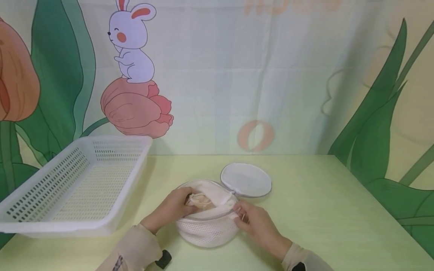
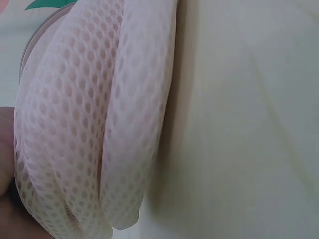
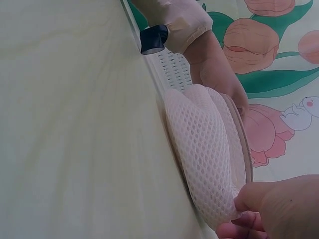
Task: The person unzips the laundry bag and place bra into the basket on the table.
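A round white mesh laundry bag [image 1: 208, 233] stands on the table with its lid [image 1: 246, 180] folded open at the back right. Cream cloth [image 1: 218, 195], softly bunched, lies inside its mouth. My left hand [image 1: 174, 207] reaches over the left rim, with thumb and fingers around a beige part of the cloth; its fingertips are partly hidden. On the right side, my right hand [image 1: 257, 224] pinches the bag's edge. The right wrist view shows the thumb and fingers of this hand [image 3: 274, 206] on the mesh. Only part of the left hand [image 2: 7, 169] appears in the left wrist view.
A white perforated plastic basket [image 1: 112, 222] stands on the left of the pale yellow-green table [image 1: 322, 214]. Behind the table hangs a cloth backdrop [image 1: 210, 75] printed with a rabbit and tulips. Dark wrist devices [image 1: 164, 259] sit at the sleeves.
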The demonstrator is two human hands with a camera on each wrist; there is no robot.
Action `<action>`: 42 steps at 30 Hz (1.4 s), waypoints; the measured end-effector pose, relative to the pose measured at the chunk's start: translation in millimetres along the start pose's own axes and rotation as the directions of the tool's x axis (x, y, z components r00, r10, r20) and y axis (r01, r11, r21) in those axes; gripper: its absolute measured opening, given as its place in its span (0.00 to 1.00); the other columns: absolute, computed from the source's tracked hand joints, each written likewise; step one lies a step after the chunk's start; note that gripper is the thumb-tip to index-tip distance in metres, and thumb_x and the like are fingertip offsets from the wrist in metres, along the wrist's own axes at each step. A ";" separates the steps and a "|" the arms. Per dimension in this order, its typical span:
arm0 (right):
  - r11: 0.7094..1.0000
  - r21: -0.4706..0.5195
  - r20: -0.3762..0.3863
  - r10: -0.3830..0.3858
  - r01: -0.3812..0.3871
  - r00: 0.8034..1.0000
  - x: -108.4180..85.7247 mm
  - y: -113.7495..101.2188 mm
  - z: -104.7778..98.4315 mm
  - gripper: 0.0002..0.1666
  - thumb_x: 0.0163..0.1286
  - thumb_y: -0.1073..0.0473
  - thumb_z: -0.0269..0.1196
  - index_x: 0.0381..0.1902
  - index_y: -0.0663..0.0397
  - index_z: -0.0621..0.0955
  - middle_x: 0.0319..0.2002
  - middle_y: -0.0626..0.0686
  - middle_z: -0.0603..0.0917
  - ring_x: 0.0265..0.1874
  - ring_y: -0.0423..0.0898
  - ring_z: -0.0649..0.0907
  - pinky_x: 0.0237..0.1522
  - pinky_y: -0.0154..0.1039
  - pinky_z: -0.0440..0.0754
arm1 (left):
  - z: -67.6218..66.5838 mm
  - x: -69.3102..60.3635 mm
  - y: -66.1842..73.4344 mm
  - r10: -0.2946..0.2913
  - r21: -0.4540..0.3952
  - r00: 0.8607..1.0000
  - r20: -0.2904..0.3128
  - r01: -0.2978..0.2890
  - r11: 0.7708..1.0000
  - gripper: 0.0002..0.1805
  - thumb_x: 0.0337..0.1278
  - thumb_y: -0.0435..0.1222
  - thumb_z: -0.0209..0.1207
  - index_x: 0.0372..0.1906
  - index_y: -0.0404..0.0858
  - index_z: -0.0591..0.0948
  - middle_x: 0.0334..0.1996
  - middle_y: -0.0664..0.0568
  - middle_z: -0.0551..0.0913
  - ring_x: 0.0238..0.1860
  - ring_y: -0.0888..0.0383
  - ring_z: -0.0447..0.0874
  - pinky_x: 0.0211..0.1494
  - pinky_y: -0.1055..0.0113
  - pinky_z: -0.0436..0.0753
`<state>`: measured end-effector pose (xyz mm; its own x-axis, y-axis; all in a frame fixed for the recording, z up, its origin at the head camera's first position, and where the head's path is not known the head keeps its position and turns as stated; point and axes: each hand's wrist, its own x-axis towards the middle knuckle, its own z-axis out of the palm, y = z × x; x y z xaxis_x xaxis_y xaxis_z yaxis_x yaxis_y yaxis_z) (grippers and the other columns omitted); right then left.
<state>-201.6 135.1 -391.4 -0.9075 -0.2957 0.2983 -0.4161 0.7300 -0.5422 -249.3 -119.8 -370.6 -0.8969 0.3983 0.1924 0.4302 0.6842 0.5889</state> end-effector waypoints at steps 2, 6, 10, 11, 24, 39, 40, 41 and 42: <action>1.000 0.003 0.003 0.002 -0.002 1.000 -0.4 0.2 0.6 0.12 0.58 0.65 0.65 0.39 0.49 0.77 0.26 0.43 0.82 0.22 0.31 0.74 0.26 0.28 0.73 | -0.5 -0.5 -2.7 0.030 -0.024 1.000 -0.005 -0.030 0.999 0.14 0.47 0.33 0.69 0.41 0.36 0.81 0.29 0.54 0.78 0.30 0.62 0.69 0.33 0.73 0.69; 1.000 0.006 0.005 0.012 -0.012 1.000 -0.3 -0.4 0.2 0.12 0.58 0.64 0.65 0.39 0.49 0.78 0.27 0.43 0.82 0.22 0.31 0.75 0.27 0.28 0.73 | -2.4 -1.5 -6.6 0.091 -0.068 0.995 -0.043 -0.094 0.993 0.15 0.48 0.32 0.68 0.43 0.35 0.82 0.30 0.53 0.78 0.30 0.62 0.69 0.32 0.74 0.69; 0.999 0.016 0.006 0.036 -0.036 0.999 -0.1 -0.6 -1.1 0.12 0.58 0.64 0.65 0.40 0.48 0.78 0.26 0.43 0.82 0.23 0.32 0.75 0.27 0.28 0.73 | -4.0 -1.5 -8.7 0.133 -0.090 0.987 -0.090 -0.141 0.986 0.14 0.48 0.29 0.67 0.43 0.35 0.82 0.34 0.50 0.81 0.33 0.62 0.71 0.35 0.74 0.72; 0.999 0.019 0.006 0.041 -0.042 0.999 0.0 -0.5 -1.4 0.12 0.58 0.64 0.65 0.40 0.48 0.78 0.26 0.43 0.82 0.23 0.32 0.75 0.27 0.28 0.73 | -4.3 -1.3 -9.1 0.138 -0.093 0.985 -0.100 -0.147 0.985 0.14 0.48 0.28 0.67 0.43 0.34 0.82 0.36 0.49 0.82 0.34 0.62 0.72 0.36 0.74 0.72; 0.996 0.052 -0.011 0.069 -0.068 0.998 1.5 0.5 -4.9 0.12 0.58 0.66 0.64 0.40 0.51 0.77 0.26 0.44 0.82 0.22 0.32 0.75 0.25 0.27 0.73 | -9.7 -1.5 -7.7 0.112 -0.154 0.971 -0.211 -0.146 0.977 0.18 0.42 0.21 0.61 0.43 0.35 0.82 0.36 0.47 0.81 0.33 0.61 0.70 0.34 0.74 0.71; 0.993 0.085 -0.030 0.080 -0.077 0.996 3.1 7.6 -6.2 0.12 0.58 0.67 0.64 0.41 0.52 0.78 0.26 0.45 0.82 0.23 0.32 0.75 0.26 0.27 0.73 | -13.0 -1.2 -3.8 0.049 -0.168 0.936 -0.349 -0.114 0.979 0.17 0.44 0.20 0.59 0.42 0.33 0.82 0.39 0.45 0.82 0.37 0.57 0.75 0.41 0.71 0.75; 0.993 0.085 -0.029 0.080 -0.077 0.996 3.1 7.6 -6.3 0.12 0.58 0.67 0.64 0.41 0.52 0.78 0.26 0.45 0.82 0.23 0.32 0.75 0.26 0.27 0.73 | -13.0 -1.4 -3.8 0.051 -0.166 0.931 -0.360 -0.118 0.979 0.16 0.44 0.20 0.59 0.42 0.33 0.82 0.39 0.45 0.83 0.37 0.57 0.75 0.41 0.71 0.76; 0.994 0.084 -0.028 0.078 -0.075 0.997 3.1 7.5 -6.5 0.12 0.58 0.67 0.64 0.41 0.53 0.78 0.26 0.45 0.82 0.23 0.32 0.75 0.26 0.27 0.73 | -12.7 -1.6 -3.9 0.051 -0.163 0.927 -0.371 -0.119 0.979 0.16 0.44 0.20 0.60 0.42 0.33 0.82 0.39 0.45 0.83 0.37 0.57 0.75 0.41 0.71 0.76; 0.993 0.085 -0.026 0.079 -0.077 0.997 3.1 7.6 -6.6 0.12 0.58 0.67 0.64 0.41 0.53 0.78 0.26 0.45 0.82 0.23 0.32 0.75 0.26 0.27 0.73 | -12.6 -1.8 -4.0 0.052 -0.163 0.924 -0.380 -0.122 0.979 0.16 0.44 0.20 0.60 0.42 0.33 0.82 0.39 0.45 0.83 0.37 0.57 0.75 0.41 0.71 0.76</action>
<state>-207.2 143.7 -389.4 -0.9359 -0.2206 0.2748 -0.3485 0.6954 -0.6285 -250.7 -131.0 -363.4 -0.8452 0.1711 0.5063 0.5136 0.5220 0.6810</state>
